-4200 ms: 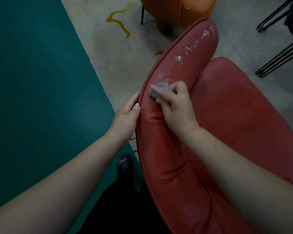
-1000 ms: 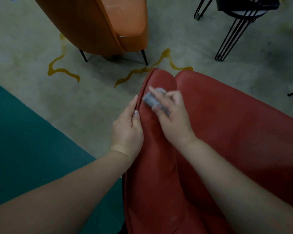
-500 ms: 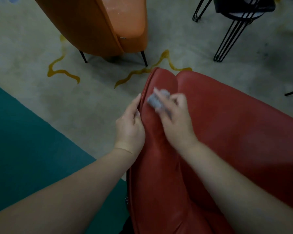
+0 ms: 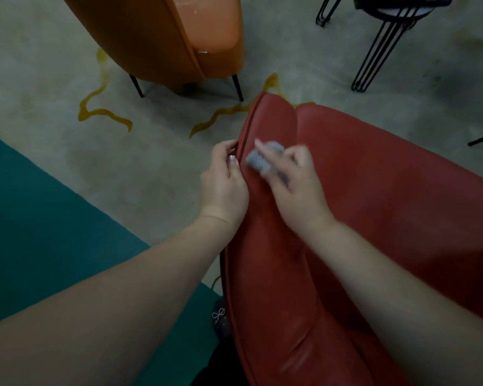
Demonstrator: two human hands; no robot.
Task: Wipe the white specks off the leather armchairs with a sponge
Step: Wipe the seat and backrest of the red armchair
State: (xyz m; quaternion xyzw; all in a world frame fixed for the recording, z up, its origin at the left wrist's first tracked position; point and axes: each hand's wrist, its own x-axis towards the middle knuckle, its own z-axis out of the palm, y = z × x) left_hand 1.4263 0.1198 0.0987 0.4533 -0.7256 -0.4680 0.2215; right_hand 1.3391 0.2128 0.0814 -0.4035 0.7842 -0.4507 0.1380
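Note:
A red leather armchair [image 4: 388, 190] fills the right half of the view, its padded arm [image 4: 268, 246] running away from me. My right hand [image 4: 296, 188] holds a small grey sponge [image 4: 258, 160] against the top of that arm, near its far end. My left hand [image 4: 225, 185] grips the arm's outer seam just left of the sponge, thumb on top and fingers curled over the edge. No white specks show on the arm here. An orange leather armchair [image 4: 162, 37] stands beyond, at the top.
Beige carpet with yellow squiggles [image 4: 103, 112] lies between the chairs, and a teal carpet area [image 4: 39, 218] spreads at the left. Black wire legs of a side table [image 4: 379, 48] stand at the top right. A dark shoe with a bow [image 4: 219, 316] shows beside the red chair.
Since 4.2 s ago the specked far part of the arm has been wiped and both hands moved toward its end. In the last second the sponge slid slightly back toward me.

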